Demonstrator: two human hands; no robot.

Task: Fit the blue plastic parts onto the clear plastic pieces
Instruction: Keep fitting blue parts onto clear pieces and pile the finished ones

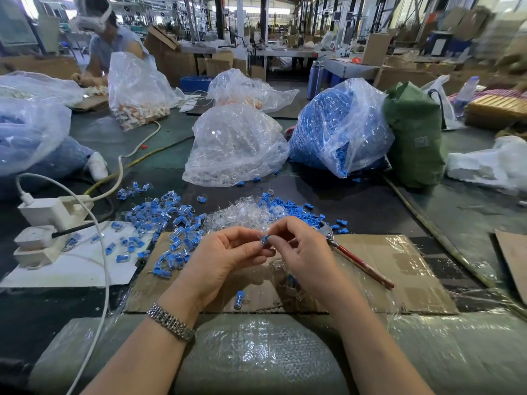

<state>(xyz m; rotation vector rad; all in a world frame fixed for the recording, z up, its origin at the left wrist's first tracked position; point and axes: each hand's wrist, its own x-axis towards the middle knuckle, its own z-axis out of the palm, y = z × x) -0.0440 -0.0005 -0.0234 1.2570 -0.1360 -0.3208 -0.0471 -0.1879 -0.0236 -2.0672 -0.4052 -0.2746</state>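
My left hand (225, 255) and my right hand (302, 249) meet above the cardboard sheet (399, 269). Between their fingertips they pinch one small blue plastic part (265, 238) set against a clear plastic piece; the clear piece is mostly hidden by fingers. Just beyond the hands lies a heap of loose clear pieces (242, 213), with loose blue parts (288, 206) to its right. A spread of joined blue-and-clear pieces (168, 223) lies to the left. One joined piece (239, 299) lies near the cardboard's front edge.
A bag of clear pieces (233, 143) and a bag of blue parts (336, 129) stand behind the heaps, beside a green bag (413, 138). Red-handled pliers (356, 258) lie right of my hands. White power strips (48, 223) and cables sit left. Another person (111, 44) works at far left.
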